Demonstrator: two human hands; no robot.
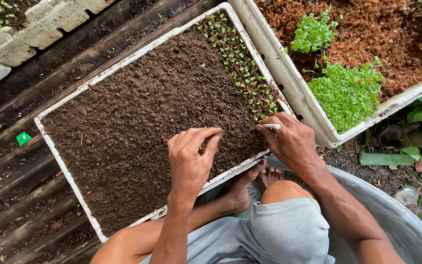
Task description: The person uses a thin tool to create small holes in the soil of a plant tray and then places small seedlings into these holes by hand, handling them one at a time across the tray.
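now 2 hands (pixel 190 159) (pixel 289 139), 1 soil tray (pixel 52 142), 1 stick (pixel 271 126).

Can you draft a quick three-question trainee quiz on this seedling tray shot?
1. True or false: the right hand holds a thin white stick.
2. Where in the white rectangular foam tray of dark soil do the tiny green seedlings grow? A. along the edge nearest the second tray B. in the middle C. all over
3. What are the left hand fingers doing?

Key
1. True.
2. A; the rest is bare soil.
3. They are pinched together just above the soil; whether they hold anything is too small to tell.
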